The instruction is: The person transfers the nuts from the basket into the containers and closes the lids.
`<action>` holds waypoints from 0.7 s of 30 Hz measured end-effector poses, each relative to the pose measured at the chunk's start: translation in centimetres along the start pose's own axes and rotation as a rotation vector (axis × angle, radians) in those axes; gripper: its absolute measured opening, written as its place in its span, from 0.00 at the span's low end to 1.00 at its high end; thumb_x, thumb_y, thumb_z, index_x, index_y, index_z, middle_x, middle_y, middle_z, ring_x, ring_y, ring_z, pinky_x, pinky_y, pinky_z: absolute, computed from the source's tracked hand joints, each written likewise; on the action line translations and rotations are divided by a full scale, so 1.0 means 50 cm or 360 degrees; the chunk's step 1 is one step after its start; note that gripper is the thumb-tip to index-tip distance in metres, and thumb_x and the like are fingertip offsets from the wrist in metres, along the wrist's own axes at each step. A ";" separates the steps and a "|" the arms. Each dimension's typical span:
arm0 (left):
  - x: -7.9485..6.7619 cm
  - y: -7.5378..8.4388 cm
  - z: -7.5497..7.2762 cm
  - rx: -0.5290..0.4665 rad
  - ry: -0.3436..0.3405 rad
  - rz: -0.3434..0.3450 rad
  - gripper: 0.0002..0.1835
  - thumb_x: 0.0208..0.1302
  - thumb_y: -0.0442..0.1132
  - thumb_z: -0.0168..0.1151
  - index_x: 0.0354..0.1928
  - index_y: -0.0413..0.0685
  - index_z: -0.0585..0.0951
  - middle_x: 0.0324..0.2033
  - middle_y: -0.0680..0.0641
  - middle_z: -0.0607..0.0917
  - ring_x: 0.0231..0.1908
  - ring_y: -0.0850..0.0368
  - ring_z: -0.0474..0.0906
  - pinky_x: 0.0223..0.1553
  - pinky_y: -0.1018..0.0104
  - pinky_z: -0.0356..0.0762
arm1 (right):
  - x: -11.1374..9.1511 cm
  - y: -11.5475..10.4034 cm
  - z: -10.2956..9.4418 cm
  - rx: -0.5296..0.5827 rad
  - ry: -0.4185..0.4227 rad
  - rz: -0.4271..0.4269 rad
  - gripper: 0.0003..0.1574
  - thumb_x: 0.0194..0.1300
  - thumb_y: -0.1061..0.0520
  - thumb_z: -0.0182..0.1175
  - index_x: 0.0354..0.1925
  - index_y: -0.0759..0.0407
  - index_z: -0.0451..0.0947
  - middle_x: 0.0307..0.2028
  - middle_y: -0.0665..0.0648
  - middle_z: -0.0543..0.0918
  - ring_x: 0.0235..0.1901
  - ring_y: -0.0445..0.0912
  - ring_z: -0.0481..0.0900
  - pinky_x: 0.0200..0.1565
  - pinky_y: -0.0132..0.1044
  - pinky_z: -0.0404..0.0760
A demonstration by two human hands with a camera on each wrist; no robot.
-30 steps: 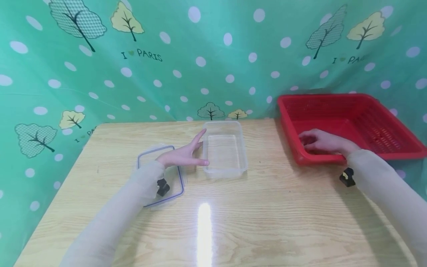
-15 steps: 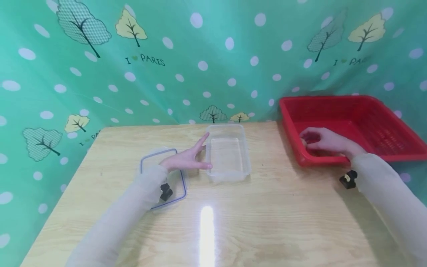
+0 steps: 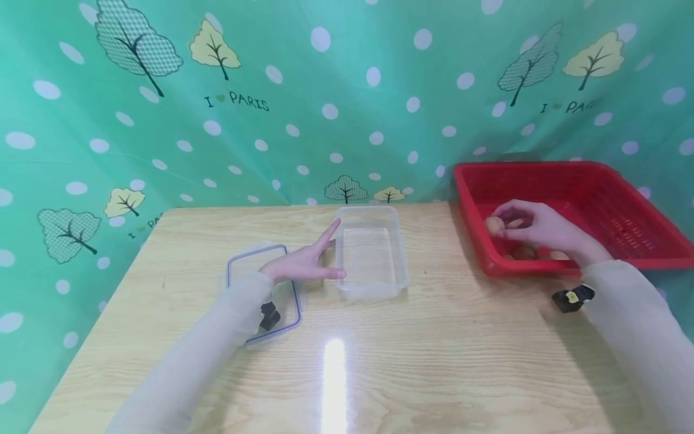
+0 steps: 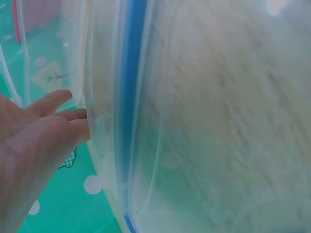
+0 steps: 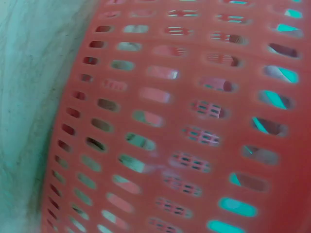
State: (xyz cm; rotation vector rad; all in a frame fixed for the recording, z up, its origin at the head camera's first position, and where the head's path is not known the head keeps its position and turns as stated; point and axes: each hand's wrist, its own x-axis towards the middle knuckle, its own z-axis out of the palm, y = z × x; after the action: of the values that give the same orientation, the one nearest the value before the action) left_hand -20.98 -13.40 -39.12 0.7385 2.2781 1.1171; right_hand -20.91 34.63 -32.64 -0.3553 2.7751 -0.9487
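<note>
In the head view my left hand (image 3: 303, 261) has its thumb and fingers spread against the left rim of a clear plastic food container (image 3: 371, 253). Beneath that forearm lies a clear lid (image 3: 264, 289) with a blue seal, large in the left wrist view. At the right, my right hand (image 3: 542, 228) is inside the red basket (image 3: 472, 226). Its fingertips pinch a tan, rounded, egg-like thing (image 3: 494, 225) near the left wall. Several similar things, one of them browner (image 3: 523, 252), lie under the hand, partly hidden. The right wrist view has only the basket's slotted wall (image 5: 160, 126).
A wooden table (image 3: 423, 361) bears everything. Behind it hangs a green dotted cloth (image 3: 293, 78) with printed trees. The basket's raised front rim lies between the right forearm and the things inside. A bright light reflection falls on the tabletop.
My right hand has risen slightly inside the basket, and the tan rounded thing in its fingertips now shows, with others below it. The left hand stays at the container's rim.
</note>
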 end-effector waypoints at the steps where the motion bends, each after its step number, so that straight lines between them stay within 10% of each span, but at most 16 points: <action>1: 0.000 0.000 0.000 0.0008 0.0003 0.0003 0.61 0.59 0.52 0.68 0.74 0.68 0.26 0.74 0.38 0.45 0.71 0.40 0.48 0.68 0.45 0.50 | -0.002 -0.005 -0.001 -0.0004 0.0009 0.0011 0.34 0.53 0.53 0.74 0.57 0.54 0.74 0.51 0.59 0.78 0.47 0.56 0.76 0.37 0.42 0.83; 21: -0.003 0.002 -0.001 -0.0013 -0.0039 -0.0016 0.60 0.63 0.50 0.65 0.74 0.64 0.25 0.71 0.30 0.52 0.69 0.37 0.52 0.67 0.40 0.52 | -0.020 -0.063 -0.017 -0.0010 0.0116 0.0046 0.39 0.53 0.42 0.72 0.61 0.48 0.71 0.54 0.56 0.75 0.49 0.55 0.75 0.36 0.40 0.82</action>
State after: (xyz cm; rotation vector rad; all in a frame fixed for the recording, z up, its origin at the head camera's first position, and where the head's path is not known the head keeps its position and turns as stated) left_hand -20.91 -13.48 -38.99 0.7329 2.2534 1.1059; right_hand -19.66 32.98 -29.92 -0.2866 2.8414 -0.9651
